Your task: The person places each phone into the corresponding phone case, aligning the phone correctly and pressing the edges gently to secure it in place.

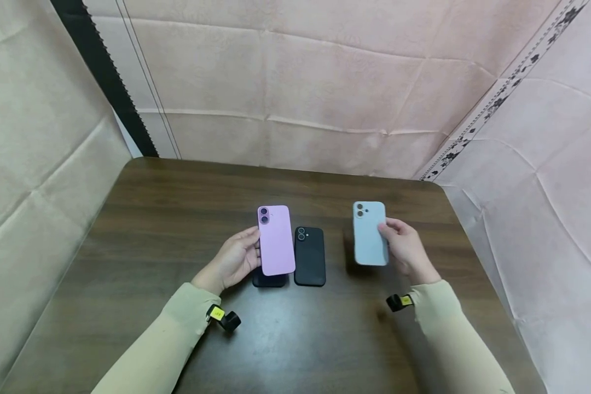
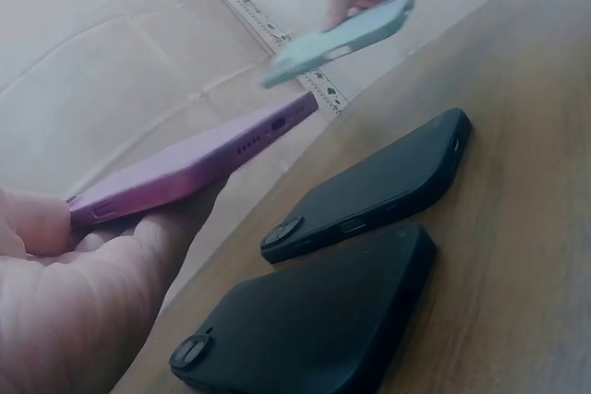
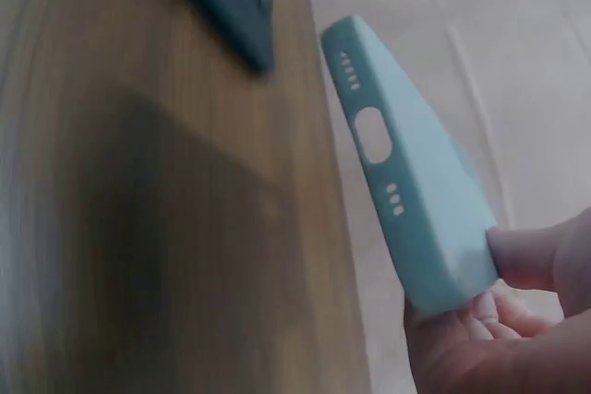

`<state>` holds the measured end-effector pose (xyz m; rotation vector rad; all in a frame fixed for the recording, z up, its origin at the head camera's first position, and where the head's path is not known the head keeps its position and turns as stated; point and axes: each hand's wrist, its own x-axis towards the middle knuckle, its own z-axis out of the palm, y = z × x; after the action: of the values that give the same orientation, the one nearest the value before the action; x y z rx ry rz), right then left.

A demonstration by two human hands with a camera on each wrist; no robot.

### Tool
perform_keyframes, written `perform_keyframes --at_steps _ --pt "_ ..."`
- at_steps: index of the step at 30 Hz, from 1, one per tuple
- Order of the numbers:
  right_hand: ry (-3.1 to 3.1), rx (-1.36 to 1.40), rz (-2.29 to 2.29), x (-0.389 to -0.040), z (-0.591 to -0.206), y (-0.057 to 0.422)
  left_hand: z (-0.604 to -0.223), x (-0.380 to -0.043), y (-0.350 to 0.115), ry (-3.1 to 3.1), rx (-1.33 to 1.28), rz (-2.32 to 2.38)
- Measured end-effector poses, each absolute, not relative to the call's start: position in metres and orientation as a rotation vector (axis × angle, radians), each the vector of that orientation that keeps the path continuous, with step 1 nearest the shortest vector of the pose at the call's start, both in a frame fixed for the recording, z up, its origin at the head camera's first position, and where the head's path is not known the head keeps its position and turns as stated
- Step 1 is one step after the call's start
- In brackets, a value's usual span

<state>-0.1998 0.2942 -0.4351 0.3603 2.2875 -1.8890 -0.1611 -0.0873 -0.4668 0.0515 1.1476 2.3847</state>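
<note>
My left hand [image 1: 235, 258] holds a purple phone case [image 1: 277, 241] by its left side, raised above the table, its back facing the head camera. Beneath it lies a black phone-shaped piece [image 2: 314, 320], mostly covered in the head view. Another black phone-shaped piece [image 1: 310, 257] lies to its right; whether these two are phones or cases I cannot tell. Over on the right, my right hand [image 1: 405, 246] grips a light blue phone case [image 1: 371, 234] by its right edge, off the table. In the right wrist view, its bottom edge [image 3: 374, 136] shows a port opening and small holes.
The brown wooden table [image 1: 187, 202] has rounded far corners. Creased pale cloth [image 1: 325, 82] hangs behind it and at both sides. A small black wrist camera [image 1: 230, 322] is strapped near the left hand, and another wrist camera [image 1: 396, 302] near the right.
</note>
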Motion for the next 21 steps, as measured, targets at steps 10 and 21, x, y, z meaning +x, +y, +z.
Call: perform_keyframes --at_steps 10,21 --pt "2.063 0.253 -2.074 -0.185 -0.426 0.211 -0.467 -0.16 -0.082 1.165 0.016 2.407" --pt "2.031 0.199 -2.049 -0.177 -0.424 0.171 -0.463 -0.157 -0.073 1.167 0.02 2.404"
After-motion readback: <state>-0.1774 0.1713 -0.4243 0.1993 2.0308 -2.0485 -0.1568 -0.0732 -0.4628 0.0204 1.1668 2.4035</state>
